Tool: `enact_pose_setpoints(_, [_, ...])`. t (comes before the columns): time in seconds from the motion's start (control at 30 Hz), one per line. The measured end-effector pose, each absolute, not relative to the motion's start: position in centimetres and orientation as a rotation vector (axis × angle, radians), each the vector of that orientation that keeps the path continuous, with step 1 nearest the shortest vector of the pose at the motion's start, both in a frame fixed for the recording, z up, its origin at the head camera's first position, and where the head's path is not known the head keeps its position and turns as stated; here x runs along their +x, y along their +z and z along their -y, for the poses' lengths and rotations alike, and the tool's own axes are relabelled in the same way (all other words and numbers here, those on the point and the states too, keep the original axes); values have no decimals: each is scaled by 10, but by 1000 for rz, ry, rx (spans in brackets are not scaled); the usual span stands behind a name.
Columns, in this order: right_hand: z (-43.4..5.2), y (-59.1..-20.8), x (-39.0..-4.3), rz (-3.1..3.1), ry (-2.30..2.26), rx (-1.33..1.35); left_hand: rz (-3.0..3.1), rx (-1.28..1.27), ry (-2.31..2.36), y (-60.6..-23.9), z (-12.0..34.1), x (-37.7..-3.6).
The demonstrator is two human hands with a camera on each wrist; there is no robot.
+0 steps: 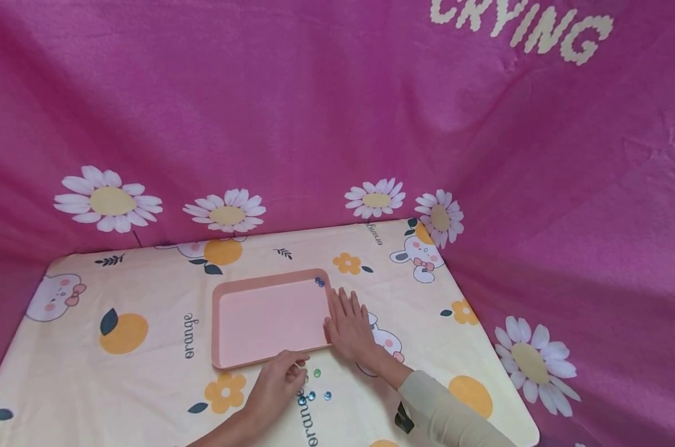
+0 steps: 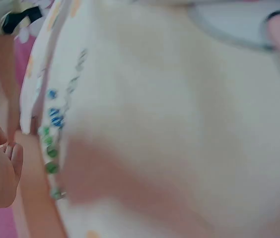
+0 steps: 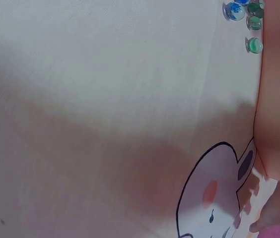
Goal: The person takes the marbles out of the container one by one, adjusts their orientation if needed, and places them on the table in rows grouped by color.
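A pink rectangular tray (image 1: pixel 273 316) lies on the patterned tabletop, with dark blue marbles (image 1: pixel 319 282) in its far right corner. Against the tray's right side rests my right hand (image 1: pixel 351 329), fingers stretched out and thumb at the rim. My left hand (image 1: pixel 278 380) hovers by the near rim with bent fingers, thumb and fingertips close together; whether a marble is between them I cannot tell. Beside and below those fingers sit loose glass marbles: a green marble (image 1: pixel 317 373) and a blue marble (image 1: pixel 328 395). The left wrist view shows several green marbles (image 2: pixel 51 167) near the tray.
A cream cloth (image 1: pixel 159 397) printed with oranges, flowers and rabbits covers the table. Magenta daisy-print fabric (image 1: pixel 293 124) hangs along the back and right side. The right forearm's light sleeve (image 1: pixel 443 406) crosses the near right part of the table.
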State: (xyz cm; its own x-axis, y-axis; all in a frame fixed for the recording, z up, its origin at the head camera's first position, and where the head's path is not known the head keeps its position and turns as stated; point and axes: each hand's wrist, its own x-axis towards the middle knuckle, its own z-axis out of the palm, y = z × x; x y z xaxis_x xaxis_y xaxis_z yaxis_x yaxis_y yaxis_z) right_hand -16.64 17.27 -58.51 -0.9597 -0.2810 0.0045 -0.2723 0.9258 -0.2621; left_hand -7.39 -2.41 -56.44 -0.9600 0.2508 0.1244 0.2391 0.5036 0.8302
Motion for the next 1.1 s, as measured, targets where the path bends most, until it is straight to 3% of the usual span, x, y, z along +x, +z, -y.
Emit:
enact_pose_setpoints(0.4, [-171, -587, -167, -3076, -363, -450, -2680, 419, 1608, -547, 17, -149])
enact_pose_setpoints(0.63, [-170, -585, -167, -3084, -339, -421, -2719, 335, 1607, -559, 3, -195])
enact_pose_setpoints(1.1, [-171, -584, -167, -3061, -323, -403, -2807, 213, 1495, -585, -23, -225])
